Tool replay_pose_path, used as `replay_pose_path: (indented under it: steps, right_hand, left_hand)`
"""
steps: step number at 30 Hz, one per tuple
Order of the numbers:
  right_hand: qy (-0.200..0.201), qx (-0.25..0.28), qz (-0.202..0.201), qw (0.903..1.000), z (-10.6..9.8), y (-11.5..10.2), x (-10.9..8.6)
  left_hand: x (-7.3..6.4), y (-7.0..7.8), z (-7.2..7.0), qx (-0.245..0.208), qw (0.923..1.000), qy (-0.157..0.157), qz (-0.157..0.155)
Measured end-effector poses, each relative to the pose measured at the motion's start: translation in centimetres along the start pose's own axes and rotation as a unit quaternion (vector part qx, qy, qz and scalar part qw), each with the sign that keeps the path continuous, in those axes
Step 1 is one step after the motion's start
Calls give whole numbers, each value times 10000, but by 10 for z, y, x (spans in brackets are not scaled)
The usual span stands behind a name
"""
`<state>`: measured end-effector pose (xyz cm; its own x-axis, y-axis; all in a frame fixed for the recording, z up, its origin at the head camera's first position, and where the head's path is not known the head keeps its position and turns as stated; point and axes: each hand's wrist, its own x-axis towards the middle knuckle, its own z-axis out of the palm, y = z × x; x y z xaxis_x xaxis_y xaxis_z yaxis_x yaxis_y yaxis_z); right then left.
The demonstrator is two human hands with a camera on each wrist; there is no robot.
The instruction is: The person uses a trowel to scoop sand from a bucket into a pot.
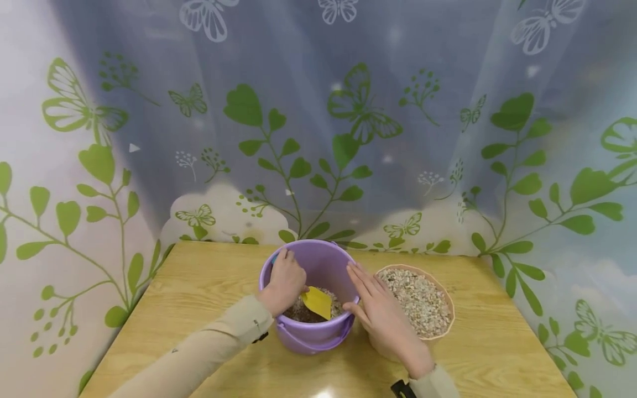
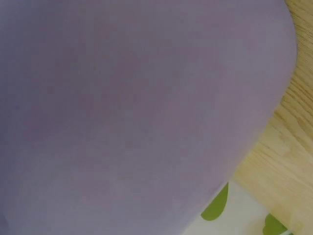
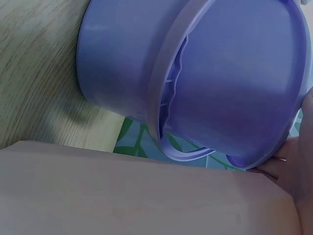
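A purple bucket [image 1: 318,334] stands upright on the table, with dark soil and pale gravel [image 1: 294,310] at its bottom. Over the bucket's left rim, my left hand [image 1: 285,282] grips a small shovel, whose yellow blade [image 1: 318,302] reaches down to the gravel. A bit of blue shows beyond the knuckles; the fist hides most of the handle. My right hand [image 1: 385,315] rests on the bucket's right rim with long, straight fingers, its thumb near the front edge. Up close, the bucket's wall [image 2: 146,107] fills most of the left wrist view.
Right of the bucket stands a pale orange tub [image 1: 450,309] heaped with gravel [image 1: 418,298], partly behind my right hand. The bucket's handle [image 3: 159,83] hangs down its front. A wooden table [image 1: 199,276] meets a leaf-and-butterfly patterned curtain [image 1: 318,110] at its back edge.
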<state>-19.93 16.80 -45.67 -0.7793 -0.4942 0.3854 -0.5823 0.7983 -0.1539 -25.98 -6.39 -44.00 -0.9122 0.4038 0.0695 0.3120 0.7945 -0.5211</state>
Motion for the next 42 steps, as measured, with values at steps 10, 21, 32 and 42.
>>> replay_pose_path:
  steps: [10,21,32,42]
  right_hand:
    - [-6,146,-75,9999,2,-1,4]
    - [167,100,-81,9998,-2,11,4]
    - [490,120,-47,9987,-1,15,-1]
    - [935,-434,588,9929,-5,15,1]
  left_hand:
    - [-6,-2,-2,-191,9992,-200,-278]
    - [6,5,0,-1102,9753,1848,-502]
    - [12,-4,-8,-2017,9359,2784,-766]
    - [-41,-56,-3,-3287,9182,1840,-1224]
